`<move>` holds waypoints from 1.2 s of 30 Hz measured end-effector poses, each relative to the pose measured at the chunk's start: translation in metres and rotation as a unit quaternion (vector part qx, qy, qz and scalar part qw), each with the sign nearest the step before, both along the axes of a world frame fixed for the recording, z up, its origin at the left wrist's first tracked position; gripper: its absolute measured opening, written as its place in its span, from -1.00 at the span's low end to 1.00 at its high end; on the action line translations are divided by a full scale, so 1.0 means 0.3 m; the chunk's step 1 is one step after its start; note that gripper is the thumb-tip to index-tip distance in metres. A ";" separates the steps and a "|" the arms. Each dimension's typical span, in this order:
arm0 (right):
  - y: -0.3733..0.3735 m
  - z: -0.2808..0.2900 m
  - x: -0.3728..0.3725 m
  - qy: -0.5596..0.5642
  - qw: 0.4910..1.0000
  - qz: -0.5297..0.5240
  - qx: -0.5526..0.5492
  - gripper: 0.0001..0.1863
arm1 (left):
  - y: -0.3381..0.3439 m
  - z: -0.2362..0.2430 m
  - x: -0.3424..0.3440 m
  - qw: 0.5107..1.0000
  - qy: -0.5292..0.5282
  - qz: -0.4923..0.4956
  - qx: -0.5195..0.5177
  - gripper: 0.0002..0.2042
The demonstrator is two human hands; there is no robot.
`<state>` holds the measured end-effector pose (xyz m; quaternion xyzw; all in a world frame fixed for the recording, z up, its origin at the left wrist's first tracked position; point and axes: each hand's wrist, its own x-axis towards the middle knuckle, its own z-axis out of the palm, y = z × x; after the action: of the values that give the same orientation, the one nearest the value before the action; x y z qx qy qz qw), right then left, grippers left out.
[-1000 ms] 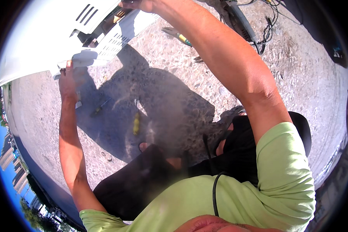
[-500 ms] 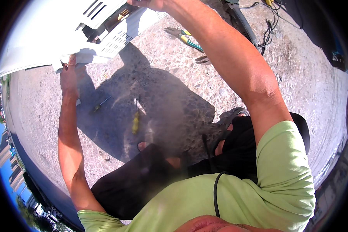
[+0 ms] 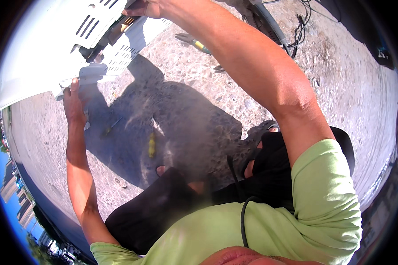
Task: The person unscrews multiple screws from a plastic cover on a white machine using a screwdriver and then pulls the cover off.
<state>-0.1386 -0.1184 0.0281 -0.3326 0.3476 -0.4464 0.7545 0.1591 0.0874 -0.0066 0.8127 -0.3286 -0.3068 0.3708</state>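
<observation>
A large white casing [image 3: 35,57] with slotted vents fills the upper left. My left hand [image 3: 74,100] is closed on the near corner of its white slotted panel [image 3: 90,76], thumb on top and fingers beneath. At the top, my right hand [image 3: 147,9] grips the panel's far edge; some of its fingers are hidden. Between the casing and the panel a dark gap [image 3: 89,54] shows some inner parts.
On the rough concrete lie a yellow-handled screwdriver [image 3: 151,145], a second, shaded screwdriver [image 3: 112,127] and green-yellow pliers [image 3: 193,42], partly behind my right forearm. A grey corded tool [image 3: 269,22] and black cables [image 3: 301,28] lie at the upper right.
The casing, the panel and both hands sit lower and further left in the picture. Ground tools have shifted less, mostly leftward, so the view has moved too. Both grips stay.
</observation>
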 end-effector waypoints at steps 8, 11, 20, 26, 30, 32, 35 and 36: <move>-0.005 0.009 -0.015 0.008 1.000 0.009 -0.007 -0.39 | -0.010 0.016 -0.030 1.000 -0.011 0.021 0.002 -0.23; -0.001 0.010 -0.020 0.011 1.000 0.012 -0.007 -0.40 | 0.004 0.032 -0.064 0.997 -0.060 0.013 0.048 -0.26; 0.033 0.010 -0.038 0.016 0.999 0.028 -0.003 -0.40 | 0.002 0.233 -0.350 0.957 -0.231 -0.176 -0.003 -0.64; 0.025 0.021 -0.015 0.025 0.999 0.045 -0.010 -0.41 | -0.198 0.231 -0.462 0.746 -0.489 -0.356 -0.279 -0.60; 0.023 0.041 -0.006 0.030 0.998 0.061 -0.018 -0.41 | -0.320 0.178 -0.489 0.716 -0.513 -0.403 -0.248 -0.61; 0.020 0.041 -0.007 0.036 0.997 0.071 -0.023 -0.41 | -0.337 0.156 -0.492 0.716 -0.516 -0.402 -0.243 -0.61; 0.008 0.047 -0.001 0.054 0.993 0.093 -0.041 -0.41 | -0.351 0.147 -0.487 0.718 -0.522 -0.395 -0.238 -0.62; 0.011 0.047 -0.005 0.065 0.991 0.106 -0.050 -0.41 | -0.352 0.145 -0.484 0.719 -0.522 -0.394 -0.236 -0.62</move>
<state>-0.1401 -0.1151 0.0423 -0.4328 0.3363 -0.3583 0.7558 0.0139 -0.0181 0.0370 0.5275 -0.8221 0.1350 0.1664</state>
